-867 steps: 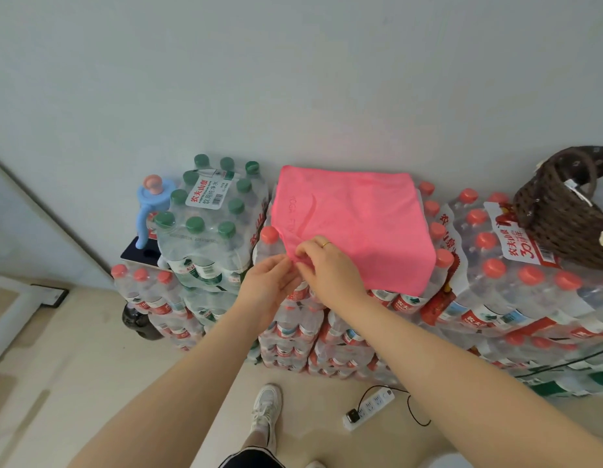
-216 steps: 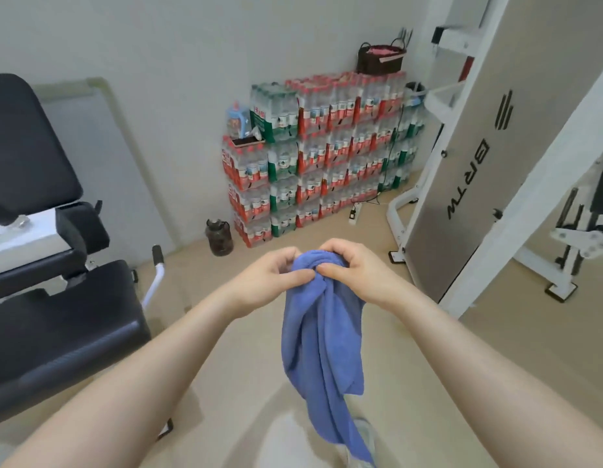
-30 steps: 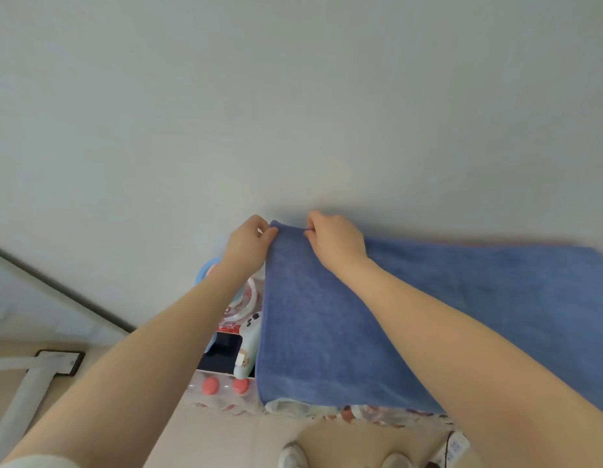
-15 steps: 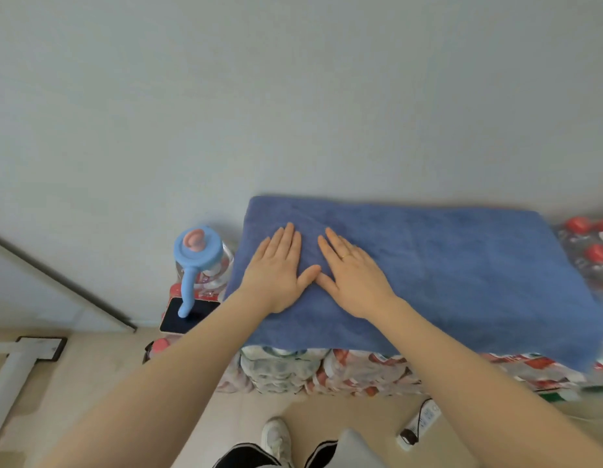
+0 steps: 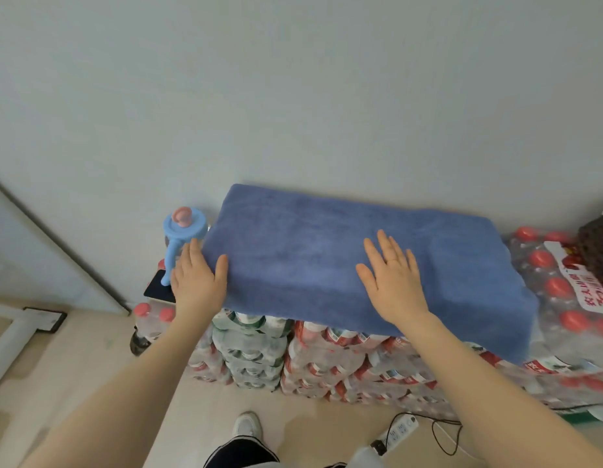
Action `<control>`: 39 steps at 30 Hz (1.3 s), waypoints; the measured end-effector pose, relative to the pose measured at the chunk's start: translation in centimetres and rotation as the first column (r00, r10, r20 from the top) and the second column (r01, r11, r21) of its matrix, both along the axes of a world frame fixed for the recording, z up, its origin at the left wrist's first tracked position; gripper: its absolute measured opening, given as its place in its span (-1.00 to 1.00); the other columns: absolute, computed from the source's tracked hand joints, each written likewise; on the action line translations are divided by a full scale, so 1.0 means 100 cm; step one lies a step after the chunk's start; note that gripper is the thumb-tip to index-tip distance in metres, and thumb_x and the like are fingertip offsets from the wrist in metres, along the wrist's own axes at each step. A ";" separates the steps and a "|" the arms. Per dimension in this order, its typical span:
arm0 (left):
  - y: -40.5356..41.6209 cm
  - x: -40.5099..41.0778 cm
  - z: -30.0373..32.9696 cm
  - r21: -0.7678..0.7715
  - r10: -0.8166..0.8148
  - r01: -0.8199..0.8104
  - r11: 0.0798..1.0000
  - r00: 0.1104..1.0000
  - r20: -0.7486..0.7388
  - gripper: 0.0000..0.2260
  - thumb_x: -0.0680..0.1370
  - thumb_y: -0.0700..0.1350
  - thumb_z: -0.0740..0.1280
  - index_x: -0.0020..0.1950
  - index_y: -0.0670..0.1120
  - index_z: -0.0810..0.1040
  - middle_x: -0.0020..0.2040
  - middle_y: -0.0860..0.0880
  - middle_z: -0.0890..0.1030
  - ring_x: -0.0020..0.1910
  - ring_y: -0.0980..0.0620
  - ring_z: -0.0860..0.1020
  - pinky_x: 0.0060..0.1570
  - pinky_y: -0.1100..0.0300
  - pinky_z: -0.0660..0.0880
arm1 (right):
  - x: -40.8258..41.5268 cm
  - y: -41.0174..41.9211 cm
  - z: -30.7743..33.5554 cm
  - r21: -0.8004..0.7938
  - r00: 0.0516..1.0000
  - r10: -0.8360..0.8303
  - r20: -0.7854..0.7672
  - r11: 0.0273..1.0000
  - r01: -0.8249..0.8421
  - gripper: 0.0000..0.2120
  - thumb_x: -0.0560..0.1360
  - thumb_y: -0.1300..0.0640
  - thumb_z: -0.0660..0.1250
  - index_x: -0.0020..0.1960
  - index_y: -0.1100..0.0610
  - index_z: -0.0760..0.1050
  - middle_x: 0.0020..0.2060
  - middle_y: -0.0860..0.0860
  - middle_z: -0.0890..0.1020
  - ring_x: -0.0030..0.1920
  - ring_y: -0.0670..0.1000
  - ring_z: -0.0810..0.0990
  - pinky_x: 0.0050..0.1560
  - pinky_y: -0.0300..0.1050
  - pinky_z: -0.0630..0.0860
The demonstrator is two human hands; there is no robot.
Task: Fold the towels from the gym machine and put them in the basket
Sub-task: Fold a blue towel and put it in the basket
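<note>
Towel (image 5: 313,265), blue, lies spread flat on stacked bottle packs (image 5: 327,359) against the wall. Right hand (image 5: 393,282) presses flat on its middle, fingers straight and apart; left hand (image 5: 197,278) rests at its left edge, fingers straight, thumb on the cloth. Basket (image 5: 597,251) stands at far right, and a blue bottle (image 5: 182,234) just left of the towel.

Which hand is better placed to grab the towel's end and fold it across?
Left, probably. The left hand sits at the blue towel's left edge, thumb on the cloth, while the right hand lies flat mid-towel.
</note>
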State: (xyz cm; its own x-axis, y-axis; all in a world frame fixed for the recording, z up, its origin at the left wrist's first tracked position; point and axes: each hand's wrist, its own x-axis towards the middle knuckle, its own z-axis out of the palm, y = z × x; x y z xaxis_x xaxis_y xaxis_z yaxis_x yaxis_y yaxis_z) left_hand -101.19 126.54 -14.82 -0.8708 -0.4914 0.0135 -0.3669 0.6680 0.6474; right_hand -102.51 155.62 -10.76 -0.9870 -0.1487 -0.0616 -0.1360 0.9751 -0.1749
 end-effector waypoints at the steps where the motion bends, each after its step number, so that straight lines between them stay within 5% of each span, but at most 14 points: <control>1: 0.000 0.009 -0.005 0.147 0.040 -0.041 0.988 0.999 0.008 -0.48 0.56 0.06 0.17 0.43 -0.19 0.19 0.38 -0.21 0.36 0.34 -0.24 0.34 0.33 -0.12 0.27 | 0.005 -0.009 0.001 -0.043 0.997 0.072 -0.006 0.996 -0.072 -0.48 0.61 -0.10 -0.09 0.52 0.05 -0.03 0.53 0.01 -0.11 0.52 0.00 -0.14 0.49 0.00 -0.19; 4: 0.003 0.029 -0.011 0.458 0.148 -0.140 0.878 0.989 0.018 -0.65 0.57 0.02 0.20 0.21 -0.22 0.37 0.15 -0.14 0.49 0.09 -0.16 0.47 0.01 0.04 0.42 | 0.019 -0.028 -0.002 -0.120 0.977 0.212 0.008 0.970 -0.209 -0.51 0.62 -0.07 -0.04 0.50 0.08 0.09 0.53 0.02 -0.03 0.52 0.00 -0.06 0.49 -0.04 -0.13; 6: 0.005 0.035 -0.008 0.491 0.257 -0.234 0.839 0.966 0.021 -0.81 0.55 -0.06 0.22 -0.12 -0.19 0.39 -0.20 -0.08 0.44 -0.16 -0.10 0.40 -0.27 0.13 0.34 | 0.028 -0.029 -0.006 -0.145 0.970 0.244 0.017 0.960 -0.239 -0.53 0.62 -0.05 -0.01 0.48 0.09 0.16 0.52 0.02 0.05 0.51 0.01 0.01 0.48 -0.06 -0.06; 8: 0.014 0.040 0.002 0.518 0.312 -0.266 0.813 0.950 -0.002 -0.79 0.53 -0.12 0.21 -0.26 -0.15 0.29 -0.35 -0.03 0.31 -0.25 -0.06 0.30 -0.37 0.17 0.23 | 0.036 -0.020 -0.010 -0.196 0.973 0.229 0.002 0.955 -0.224 -0.56 0.62 -0.03 0.03 0.45 0.10 0.23 0.49 0.02 0.15 0.49 0.02 0.10 0.46 -0.09 0.02; 11: 0.052 0.045 0.026 0.511 0.250 -0.161 0.844 0.962 -0.110 -0.85 0.53 -0.11 0.26 -0.12 -0.16 0.35 -0.29 -0.01 0.40 -0.27 -0.02 0.37 -0.34 0.19 0.31 | 0.045 0.007 -0.014 -0.262 0.988 0.131 -0.076 0.954 -0.146 -0.62 0.60 0.04 0.11 0.38 0.13 0.34 0.42 0.02 0.31 0.42 0.03 0.24 0.41 -0.09 0.13; 14: 0.103 0.048 0.043 0.462 -0.049 0.136 0.876 0.979 -0.196 -0.88 0.53 -0.11 0.30 0.03 -0.09 0.41 -0.13 -0.01 0.51 -0.19 0.04 0.47 -0.21 0.19 0.42 | 0.056 0.051 -0.021 -0.265 0.985 -0.026 -0.169 0.964 -0.020 -0.65 0.56 0.14 0.20 0.33 0.19 0.39 0.39 0.09 0.36 0.39 0.12 0.30 0.40 0.00 0.19; 18: 0.169 0.047 0.045 0.356 -0.334 0.389 0.850 0.919 -0.209 -0.80 0.53 -0.15 0.30 0.14 -0.08 0.45 -0.08 0.06 0.52 -0.17 0.14 0.47 -0.20 0.28 0.39 | 0.075 0.121 -0.032 -0.305 0.912 -0.363 -0.190 0.905 0.297 -0.54 0.56 0.17 0.20 0.44 0.20 0.23 0.47 0.15 0.20 0.45 0.19 0.18 0.41 0.09 0.17; 21: 0.209 0.045 0.044 0.347 -0.429 0.457 0.819 0.889 -0.159 -0.76 0.52 -0.17 0.31 0.19 -0.07 0.46 -0.05 0.09 0.50 -0.12 0.12 0.46 -0.15 0.32 0.36 | 0.086 0.160 -0.037 -0.396 0.770 -0.638 -0.026 0.714 0.578 -0.48 0.60 0.13 0.11 0.50 0.21 0.05 0.51 0.15 0.06 0.49 0.17 0.05 0.43 0.08 0.13; 25: 0.240 0.043 0.036 0.339 -0.493 0.502 0.795 0.862 -0.120 -0.83 0.52 -0.22 0.29 0.08 -0.06 0.49 -0.25 0.13 0.46 -0.26 0.17 0.43 -0.21 0.33 0.35 | 0.093 0.183 -0.048 -0.594 0.635 -0.696 0.336 0.367 0.716 -0.61 0.61 0.14 0.08 0.38 0.29 0.24 0.31 0.24 0.41 0.28 0.26 0.40 0.14 0.05 0.37; 29: 0.246 0.044 0.034 0.418 -0.456 0.454 0.787 0.884 -0.103 -0.82 0.51 -0.22 0.31 0.05 -0.01 0.46 -0.20 0.03 0.53 -0.20 0.10 0.49 -0.22 0.37 0.38 | 0.087 0.186 -0.052 -0.651 0.532 -0.565 0.630 -0.011 0.759 -0.62 0.59 0.10 0.16 0.35 0.24 0.33 0.27 0.15 0.48 0.27 0.20 0.44 0.12 -0.01 0.36; 32: 0.246 0.050 0.036 0.532 -0.428 0.398 0.747 0.901 -0.073 -0.77 0.50 -0.25 0.31 0.09 0.00 0.44 -0.14 0.02 0.53 -0.20 0.12 0.49 -0.34 0.38 0.42 | 0.087 0.183 -0.047 -0.704 0.499 -0.534 0.683 -0.297 0.646 -0.69 0.55 0.19 0.25 0.25 0.29 0.42 0.23 0.25 0.51 0.20 0.21 0.51 0.17 -0.01 0.46; 33: 0.245 0.051 0.038 0.562 -0.426 0.382 0.734 0.903 -0.057 -0.77 0.50 -0.26 0.32 0.08 -0.01 0.45 -0.14 0.04 0.51 -0.21 0.13 0.48 -0.40 0.38 0.42 | 0.089 0.182 -0.043 -0.736 0.487 -0.582 0.651 -0.328 0.592 -0.72 0.53 0.23 0.26 0.22 0.31 0.44 0.18 0.27 0.54 0.17 0.22 0.53 0.12 -0.01 0.49; 36: 0.240 0.054 0.043 0.644 -0.402 0.316 0.697 0.916 -0.014 -0.83 0.49 -0.27 0.34 -0.06 0.00 0.49 -0.17 0.06 0.52 -0.25 0.13 0.48 -0.37 0.29 0.43 | 0.092 0.168 -0.020 -0.858 0.607 -0.706 0.366 -0.004 0.513 -0.84 0.51 0.26 0.27 0.09 0.17 0.45 -0.04 0.06 0.56 0.02 0.08 0.55 -0.11 -0.14 0.45; 39: 0.237 0.052 0.049 0.724 -0.343 0.241 0.646 0.939 -0.007 -0.85 0.47 -0.25 0.38 -0.16 0.00 0.52 -0.21 0.04 0.57 -0.24 0.10 0.51 -0.27 0.25 0.45 | 0.088 0.140 0.008 -0.841 0.864 -0.498 0.072 0.435 0.321 -0.87 0.49 0.27 0.27 -0.16 0.08 0.40 -0.26 -0.05 0.51 -0.26 -0.13 0.47 -0.22 -0.28 0.41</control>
State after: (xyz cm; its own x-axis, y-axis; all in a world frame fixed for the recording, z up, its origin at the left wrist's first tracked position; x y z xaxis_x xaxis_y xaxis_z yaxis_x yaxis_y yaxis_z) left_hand -96.01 150.26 -9.89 -0.9399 -0.0285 -0.3404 -0.3413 0.1164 0.9327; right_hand -93.67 169.59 -9.92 -0.9246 0.3805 0.0207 0.1278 0.3607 -0.9239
